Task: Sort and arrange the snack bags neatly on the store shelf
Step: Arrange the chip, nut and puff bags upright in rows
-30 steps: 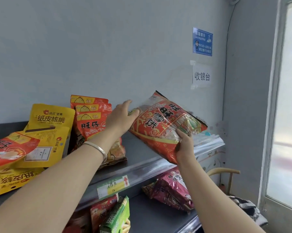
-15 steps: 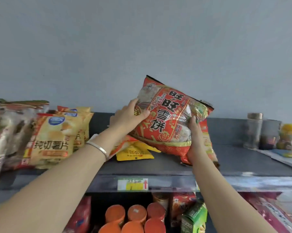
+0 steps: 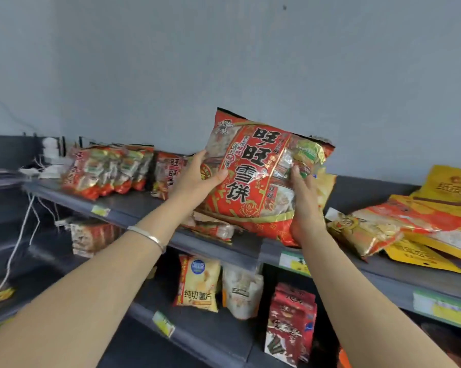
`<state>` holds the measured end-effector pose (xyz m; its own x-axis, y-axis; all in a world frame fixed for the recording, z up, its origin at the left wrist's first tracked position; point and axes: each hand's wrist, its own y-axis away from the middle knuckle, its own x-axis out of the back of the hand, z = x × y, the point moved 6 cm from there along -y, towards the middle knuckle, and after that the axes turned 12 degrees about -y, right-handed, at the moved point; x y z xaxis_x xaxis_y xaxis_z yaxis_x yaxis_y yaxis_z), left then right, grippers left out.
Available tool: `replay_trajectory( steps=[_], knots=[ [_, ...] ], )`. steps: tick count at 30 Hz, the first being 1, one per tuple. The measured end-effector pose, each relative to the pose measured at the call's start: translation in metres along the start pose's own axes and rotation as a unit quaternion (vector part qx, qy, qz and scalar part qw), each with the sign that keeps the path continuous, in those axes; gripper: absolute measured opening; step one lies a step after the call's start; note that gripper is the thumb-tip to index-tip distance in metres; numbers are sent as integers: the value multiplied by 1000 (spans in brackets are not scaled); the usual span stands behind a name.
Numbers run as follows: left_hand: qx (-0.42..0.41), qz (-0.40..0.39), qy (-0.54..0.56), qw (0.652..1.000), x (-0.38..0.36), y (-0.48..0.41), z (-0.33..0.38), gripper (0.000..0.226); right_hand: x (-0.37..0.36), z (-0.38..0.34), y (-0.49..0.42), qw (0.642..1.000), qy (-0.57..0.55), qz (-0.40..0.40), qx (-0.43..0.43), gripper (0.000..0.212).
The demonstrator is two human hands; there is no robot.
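both hands are on the big red rice cracker bag [image 3: 253, 179], holding it tilted just above the top shelf [image 3: 133, 205]. left hand [image 3: 197, 179] grips its left edge, thumb across the front. right hand [image 3: 303, 208] wraps the lower right side, fingers curled onto the front. a row of matching red bags [image 3: 110, 168] stands further left on that shelf, and yellow pouches [image 3: 447, 208] lie flopped on the right.

Soft daylight, blurred (warped) edges
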<state>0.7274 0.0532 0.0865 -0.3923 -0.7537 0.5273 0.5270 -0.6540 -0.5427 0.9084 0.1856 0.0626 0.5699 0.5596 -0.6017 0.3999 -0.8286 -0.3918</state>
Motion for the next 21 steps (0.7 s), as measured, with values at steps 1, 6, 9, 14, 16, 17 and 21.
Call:
replay_trajectory(
  steps=[1,6,9,14,16,17,21],
  knots=[
    [14,10,-2,1000,17,3,-20,93,-18,20,2,1000,2,-13,-9,32],
    [103,35,13,994,75,11,-110,105,-90,110,0,996,27,-71,-53,49],
    [142,57,49,987,99,10,-157,103,-123,162,-10,992,34,-89,-88,60],
    [176,93,61,978,122,-16,-231,94,-165,235,-36,987,19,-119,-107,48],
    [183,105,65,975,125,-35,-255,90,-177,259,-54,985,14,-136,-106,41],
    [189,108,68,974,126,-45,-265,88,-181,269,-65,984,18,-141,-106,37],
    [198,104,76,972,126,-97,-296,93,-200,305,-114,985,47,-148,-77,23]
  ],
)
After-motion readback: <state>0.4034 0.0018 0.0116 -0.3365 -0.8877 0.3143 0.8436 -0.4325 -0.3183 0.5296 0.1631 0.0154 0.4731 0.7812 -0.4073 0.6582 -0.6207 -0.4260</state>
